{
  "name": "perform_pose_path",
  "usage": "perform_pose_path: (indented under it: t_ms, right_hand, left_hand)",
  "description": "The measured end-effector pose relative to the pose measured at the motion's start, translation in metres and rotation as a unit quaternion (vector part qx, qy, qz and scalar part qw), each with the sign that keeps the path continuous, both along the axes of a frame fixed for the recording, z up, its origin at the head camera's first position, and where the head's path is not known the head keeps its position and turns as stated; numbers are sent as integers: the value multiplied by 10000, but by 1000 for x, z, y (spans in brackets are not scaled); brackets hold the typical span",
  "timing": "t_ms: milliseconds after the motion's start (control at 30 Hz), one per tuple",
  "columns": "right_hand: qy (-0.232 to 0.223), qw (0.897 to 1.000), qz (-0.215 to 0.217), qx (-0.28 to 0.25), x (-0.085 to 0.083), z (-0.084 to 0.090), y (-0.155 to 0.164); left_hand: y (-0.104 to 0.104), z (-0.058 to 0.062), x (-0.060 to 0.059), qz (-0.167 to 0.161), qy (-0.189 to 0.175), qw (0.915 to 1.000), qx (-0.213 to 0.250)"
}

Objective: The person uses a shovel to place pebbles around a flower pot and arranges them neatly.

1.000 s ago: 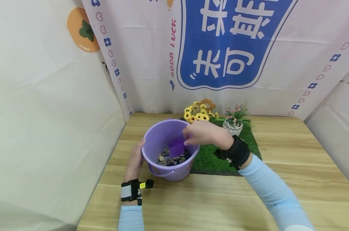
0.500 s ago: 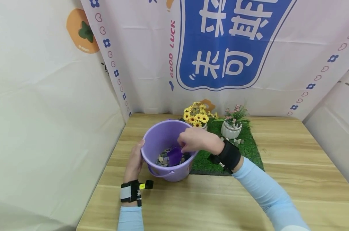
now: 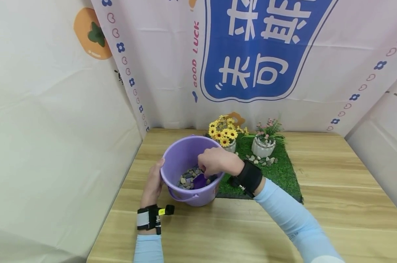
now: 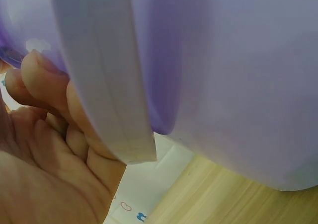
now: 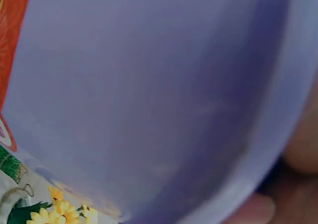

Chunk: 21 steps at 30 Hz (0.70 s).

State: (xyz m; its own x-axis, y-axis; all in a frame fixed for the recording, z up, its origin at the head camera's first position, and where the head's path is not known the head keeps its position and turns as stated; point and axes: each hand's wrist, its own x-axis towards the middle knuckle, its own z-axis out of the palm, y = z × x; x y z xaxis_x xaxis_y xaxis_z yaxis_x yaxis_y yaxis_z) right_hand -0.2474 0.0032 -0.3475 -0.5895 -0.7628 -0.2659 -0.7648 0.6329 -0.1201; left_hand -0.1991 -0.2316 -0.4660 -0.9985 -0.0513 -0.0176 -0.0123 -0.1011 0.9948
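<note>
Our left hand (image 3: 153, 182) grips the bucket (image 3: 205, 198) by its rim while our right hand (image 3: 218, 160) clasps the scoop (image 3: 199, 181) among stones (image 3: 186, 179).

Upright stands the lilac bucket (image 3: 203, 199), handle (image 3: 182, 199) drooping down its near side, and inside the bucket a deep-purple scoop (image 3: 199, 181) dips among pale and dark pebbles (image 3: 186, 178)!

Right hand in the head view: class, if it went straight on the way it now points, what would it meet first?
Probably the pebbles in the bucket: the right hand points down inside, with the purple scoop ahead of it; exact depth is unclear.
</note>
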Motion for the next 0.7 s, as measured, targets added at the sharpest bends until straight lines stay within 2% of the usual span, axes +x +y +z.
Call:
perform_pose_path:
  t_ms: [233, 467, 700]
  right_hand:
    - [-123, 9999, 62, -90, -5, -1, -3]
    - [-159, 9998, 11, -153, -8, -3, 0]
    - [-215, 9977, 149, -625, -3, -22, -4]
  left_hand:
    - [0, 8, 2, 130, 2, 9999, -11]
    - [9, 24, 7, -15, 106, 9995, -283]
    - [9, 26, 12, 34, 55, 9995, -320]
